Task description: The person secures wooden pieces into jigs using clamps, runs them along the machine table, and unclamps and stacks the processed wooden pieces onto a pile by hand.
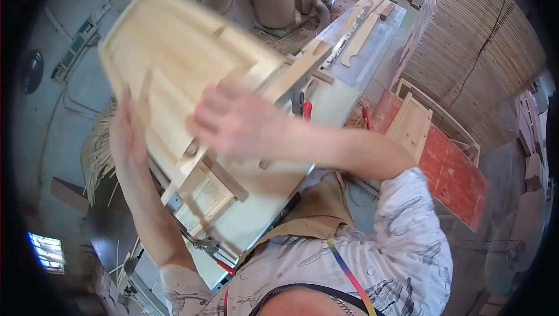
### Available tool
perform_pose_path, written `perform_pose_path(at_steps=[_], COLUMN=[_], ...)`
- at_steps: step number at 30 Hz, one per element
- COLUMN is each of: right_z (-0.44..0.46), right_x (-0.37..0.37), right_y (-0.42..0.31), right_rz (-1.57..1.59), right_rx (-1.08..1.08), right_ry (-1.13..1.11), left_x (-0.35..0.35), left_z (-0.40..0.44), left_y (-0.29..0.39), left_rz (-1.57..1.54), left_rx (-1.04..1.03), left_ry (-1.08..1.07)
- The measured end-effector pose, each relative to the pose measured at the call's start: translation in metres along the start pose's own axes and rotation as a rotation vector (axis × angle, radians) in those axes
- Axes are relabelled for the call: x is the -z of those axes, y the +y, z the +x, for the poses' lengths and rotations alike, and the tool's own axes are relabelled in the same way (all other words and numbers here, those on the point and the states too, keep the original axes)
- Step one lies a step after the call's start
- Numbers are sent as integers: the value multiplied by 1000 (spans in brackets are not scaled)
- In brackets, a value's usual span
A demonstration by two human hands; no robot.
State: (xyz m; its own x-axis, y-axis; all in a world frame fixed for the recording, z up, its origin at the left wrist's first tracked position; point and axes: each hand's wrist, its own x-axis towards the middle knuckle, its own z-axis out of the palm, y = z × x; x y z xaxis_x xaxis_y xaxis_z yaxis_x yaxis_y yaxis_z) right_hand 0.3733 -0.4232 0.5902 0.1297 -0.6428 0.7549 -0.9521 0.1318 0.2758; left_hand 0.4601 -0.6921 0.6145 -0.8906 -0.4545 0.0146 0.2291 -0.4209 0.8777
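Note:
A pale wooden panel (pixel 174 54) with raised edges is tilted up over the workbench (pixel 256 199), blurred by motion. My left hand (pixel 128 130) lies along its left edge, fingers stretched upward and thumb apart. Over the panel's lower right part is my right hand (pixel 233 115), its fingers curled and smeared; what they hold, if anything, cannot be made out. Wooden bars (pixel 224 179) and a smaller wooden frame (pixel 204 205) are on the bench below the panel. A metal toggle clamp (pixel 212 249) with a red handle is at the bench's near edge.
Red-handled clamps (pixel 307 109) stand by a long wooden bar (pixel 300 71). Cut wooden pieces (pixel 361 39) lie on the bench's far end. At the right are a red board (pixel 451 167) and a tall stack of wood strips (pixel 466 36). Thin offcuts (pixel 100 156) are piled at left.

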Motion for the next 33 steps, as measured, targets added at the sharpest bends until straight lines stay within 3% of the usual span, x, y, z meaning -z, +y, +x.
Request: perform_pose_path(at_steps=[2,4,6,8,9,11,13,14,16,18,20,23,24,25,27,30,33], right_z=[-11,-43,-95,-146,-163,-186,-205,-212,-210,-208,-208,-200,-197,-195,-195,-202,-205], right_x=[-11,-21,-17,-9,-10,-24,-45,-57,-56,-57,-57,-59,-59,-58,-58,-54,-43], right_y=[-8,0,22,44,54,57,54,57,62,65,66,73,77,78,80,81,78], right_rz=[10,237,227,123,112,112,330,235,196,154,139,165,167,177,190,222,229], right_rx=[-4,-70,-306,-684,-775,-870,-1045,-974,-995,-1016,-1041,-1031,-1033,-1020,-1012,-990,-950], right_ry=[-8,90,160,-33,-116,-217,-368,-320,-369,-416,-526,-596,-604,-607,-616,-667,-662], left_x=[65,104,139,146,141,128,128,130,122,106,107,123,142,167,154,101,106], left_z=[1,-2,4,10,22,54,102,127,168,206,228,248,257,262,254,237,252], left_y=[-22,-25,-12,-1,0,-5,-32,-49,-110,-153,-202,-262,-292,-328,-341,-354,-374], left_rz=[378,473,505,602,605,983,1237,1446,1241,1593,1231,1270,1265,1489,1686,1537,1510], left_rx=[-134,-163,-169,-181,-175,-91,-38,-17,27,171,342,562,570,337,90,431,423], left_ry=[336,552,530,433,451,413,182,69,-134,-298,-419,-319,-321,-514,-715,-414,-423])
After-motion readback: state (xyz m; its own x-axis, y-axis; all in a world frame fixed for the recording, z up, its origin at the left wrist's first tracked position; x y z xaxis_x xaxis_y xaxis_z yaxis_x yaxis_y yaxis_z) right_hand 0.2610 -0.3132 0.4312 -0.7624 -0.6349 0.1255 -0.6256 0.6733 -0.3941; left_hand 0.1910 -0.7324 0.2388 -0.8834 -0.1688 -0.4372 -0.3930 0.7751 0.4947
